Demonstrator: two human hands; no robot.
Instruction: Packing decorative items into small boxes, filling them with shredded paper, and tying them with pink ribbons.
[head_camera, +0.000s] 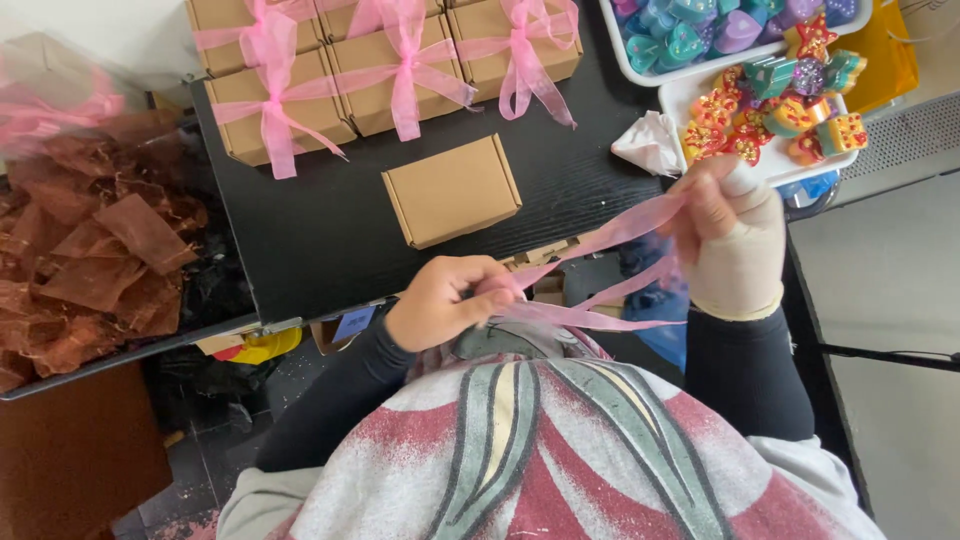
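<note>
Left hand (445, 300) pinching one end of a sheer pink ribbon (600, 240), bandaged right hand (725, 225) gripping the other end above the black table (300, 240), plain brown box (452, 190) lying unobstructed just beyond, bow-tied boxes (390, 70) lining the far edge, white trays (690, 95) of glittery trinkets sitting at right, rust organza bags (90, 250) piling at left

Bright, even daylight; soft shadows only. Slight motion blur on hands (600, 260); wide-angle bending at edges.

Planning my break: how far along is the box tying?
Done: several tied boxes with pink bows at the table's far edge. In hand: a pink ribbon stretched between left hand and right hand. Left: one plain box without ribbon.
</note>
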